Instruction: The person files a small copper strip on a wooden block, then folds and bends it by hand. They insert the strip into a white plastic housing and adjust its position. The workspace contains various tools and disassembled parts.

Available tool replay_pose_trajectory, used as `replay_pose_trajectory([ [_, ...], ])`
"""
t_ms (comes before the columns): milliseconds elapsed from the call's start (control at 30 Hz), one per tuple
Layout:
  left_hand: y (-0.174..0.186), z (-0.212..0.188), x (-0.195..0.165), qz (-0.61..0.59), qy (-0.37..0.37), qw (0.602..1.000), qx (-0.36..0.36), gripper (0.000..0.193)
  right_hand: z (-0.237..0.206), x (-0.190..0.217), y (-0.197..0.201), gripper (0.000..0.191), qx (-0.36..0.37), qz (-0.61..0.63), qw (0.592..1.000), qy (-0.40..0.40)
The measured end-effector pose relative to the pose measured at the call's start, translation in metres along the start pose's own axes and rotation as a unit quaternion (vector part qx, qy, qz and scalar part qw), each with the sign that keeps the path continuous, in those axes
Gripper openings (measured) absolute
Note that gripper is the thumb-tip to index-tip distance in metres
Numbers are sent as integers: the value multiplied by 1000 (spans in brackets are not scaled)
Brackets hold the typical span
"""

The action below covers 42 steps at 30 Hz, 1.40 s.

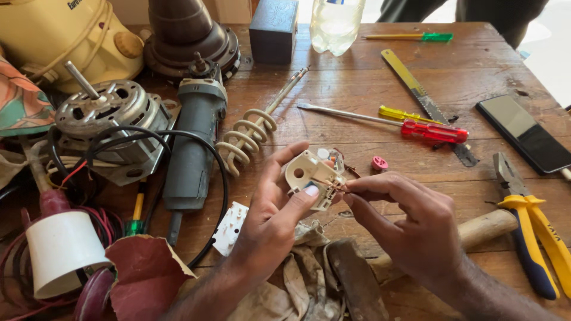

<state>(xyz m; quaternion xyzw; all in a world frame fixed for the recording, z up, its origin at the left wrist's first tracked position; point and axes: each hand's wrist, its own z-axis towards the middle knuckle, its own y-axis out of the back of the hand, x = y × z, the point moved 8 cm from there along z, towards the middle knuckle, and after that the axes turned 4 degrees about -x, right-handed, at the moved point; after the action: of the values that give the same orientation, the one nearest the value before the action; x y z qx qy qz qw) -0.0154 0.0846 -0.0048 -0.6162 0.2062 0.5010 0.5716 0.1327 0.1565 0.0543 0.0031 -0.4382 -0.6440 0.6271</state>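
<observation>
Clutter crowds the left of the wooden table (476,71): a white cone-shaped cap (59,252) on red wiring, a bare electric motor (110,116) with its shaft sticking up, and a grey angle grinder (193,139) lying along its black cable. Next comes a coiled heating element (247,139), and just below it a white plug cover (229,229) lies on the wood. At the centre the left hand (270,223) is closed around a small cream plastic switch body (309,175), thumb pressed on its lower face and fingers curled behind, holding it raised above a dirty rag (309,279). The right hand (410,229) pinches a thin copper-coloured part at the body's right edge between thumb and forefinger, its other fingers tucked in. That piece looks light and rigid, but its thin moulded walls and fine metal contacts seem easy to crack or bend, so gripping the thicker outer casing appears safest. Further right lie a red-handled screwdriver (434,131), a dark phone (529,134) and yellow-and-blue pliers (535,238).
</observation>
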Motion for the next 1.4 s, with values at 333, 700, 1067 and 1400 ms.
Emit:
replay_pose_trajectory([
  [333, -6, -3, -2, 27, 5, 1000, 11, 58, 1, -1, 1, 15, 3, 0, 1000, -4],
  [700, -10, -4, -2, 55, -3, 998, 34, 58, -3, -4, -3, 15, 26, 23, 999, -8],
  [1067, -10, -7, -9, 87, -37, 995, 33, 57, 0, 0, -4, 21, 44, 44, 998, 0],
  [1400, -5, -2, -11, 68, 1, 998, -15, 57, 2, -8, -6, 32, 44, 145, 984, -89],
])
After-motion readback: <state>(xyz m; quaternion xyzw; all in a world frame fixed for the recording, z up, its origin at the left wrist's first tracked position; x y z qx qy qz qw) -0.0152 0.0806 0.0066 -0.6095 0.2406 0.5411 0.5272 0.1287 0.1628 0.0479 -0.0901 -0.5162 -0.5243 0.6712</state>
